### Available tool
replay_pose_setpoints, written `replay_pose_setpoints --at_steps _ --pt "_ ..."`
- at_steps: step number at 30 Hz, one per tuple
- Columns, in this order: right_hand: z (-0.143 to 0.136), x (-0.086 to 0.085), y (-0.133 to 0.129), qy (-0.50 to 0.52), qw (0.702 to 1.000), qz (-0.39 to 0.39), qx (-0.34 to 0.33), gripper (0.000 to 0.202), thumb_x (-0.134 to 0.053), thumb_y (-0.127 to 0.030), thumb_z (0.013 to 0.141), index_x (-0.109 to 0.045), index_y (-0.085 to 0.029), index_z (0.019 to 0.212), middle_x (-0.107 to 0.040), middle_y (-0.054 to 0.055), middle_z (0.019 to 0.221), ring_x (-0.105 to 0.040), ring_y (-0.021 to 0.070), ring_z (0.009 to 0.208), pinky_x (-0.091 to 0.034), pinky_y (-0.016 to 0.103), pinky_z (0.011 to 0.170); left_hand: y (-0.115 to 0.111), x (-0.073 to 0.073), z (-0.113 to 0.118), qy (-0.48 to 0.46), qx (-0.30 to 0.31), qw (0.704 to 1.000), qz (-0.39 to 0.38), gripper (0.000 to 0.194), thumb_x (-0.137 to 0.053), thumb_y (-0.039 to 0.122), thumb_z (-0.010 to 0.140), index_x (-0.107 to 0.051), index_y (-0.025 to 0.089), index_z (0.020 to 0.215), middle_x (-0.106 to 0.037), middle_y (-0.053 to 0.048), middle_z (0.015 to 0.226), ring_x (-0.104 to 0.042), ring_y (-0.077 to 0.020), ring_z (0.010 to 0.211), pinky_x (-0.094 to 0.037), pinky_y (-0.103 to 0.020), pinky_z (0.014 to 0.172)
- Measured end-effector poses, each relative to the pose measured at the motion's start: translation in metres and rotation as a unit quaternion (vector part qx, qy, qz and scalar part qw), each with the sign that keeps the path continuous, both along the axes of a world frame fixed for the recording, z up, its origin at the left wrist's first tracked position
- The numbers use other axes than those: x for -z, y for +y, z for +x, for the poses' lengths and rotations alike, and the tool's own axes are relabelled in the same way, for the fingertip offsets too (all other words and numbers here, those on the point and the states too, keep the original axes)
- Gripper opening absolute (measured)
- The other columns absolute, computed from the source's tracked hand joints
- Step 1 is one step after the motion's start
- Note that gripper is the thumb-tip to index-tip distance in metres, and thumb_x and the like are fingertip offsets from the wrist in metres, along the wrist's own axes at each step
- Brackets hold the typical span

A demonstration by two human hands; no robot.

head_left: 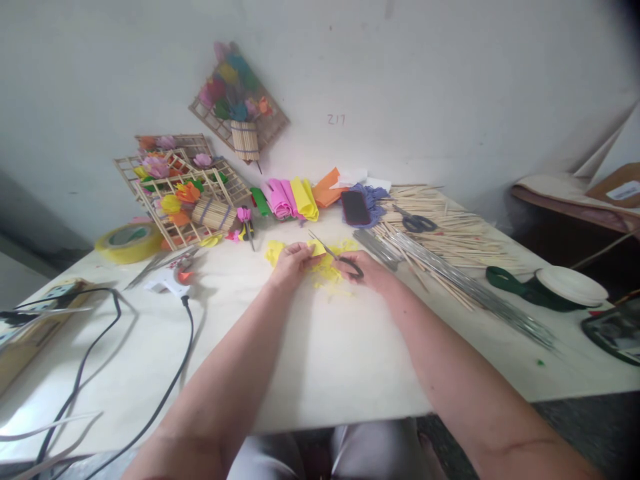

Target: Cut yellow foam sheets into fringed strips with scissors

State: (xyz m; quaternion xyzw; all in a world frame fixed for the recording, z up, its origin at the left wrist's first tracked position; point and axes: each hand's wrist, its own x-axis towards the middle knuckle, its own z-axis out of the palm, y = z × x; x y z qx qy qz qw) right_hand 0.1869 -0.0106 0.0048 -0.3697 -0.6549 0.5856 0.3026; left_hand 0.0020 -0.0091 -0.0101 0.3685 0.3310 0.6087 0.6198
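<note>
My left hand (294, 261) pinches a small piece of yellow paper (317, 248) above the middle of the table. A pair of scissors (351, 263) with dark handles is held in my right hand (364, 268). Its blades point up and left, close beside the yellow paper; whether they touch it I cannot tell. Below and around both hands lie yellow paper scraps (327, 275), with a yellow bunch (275, 251) just left of my left fingers.
Wooden sticks (450, 233), metal wires (460, 287), another pair of scissors (419, 223) and a phone (355, 207) lie right. Folded yellow paper (304, 199) is at the back. Left are stick frames with paper flowers (185, 200), tape (129, 241) and a corded white device (170, 283).
</note>
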Motion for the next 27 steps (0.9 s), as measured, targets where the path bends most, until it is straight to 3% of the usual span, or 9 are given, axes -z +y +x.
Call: replay_pose_setpoints --at_steps 27 --pt "-0.0030 0.0029 0.0022 0.016 1.000 0.004 0.004 0.026 -0.065 -0.036 0.065 -0.050 -0.014 0.064 -0.039 -0.007 0.045 -0.030 0.0033 0.036 -0.020 0.019 0.033 -0.0006 -0.0016 0.0001 -0.003 -0.016 1.000 -0.003 0.023 -0.073 0.021 0.055 -0.053 0.013 0.061 -0.056 0.002 0.055 -0.064 -0.0150 0.064 -0.052 -0.025 0.062"
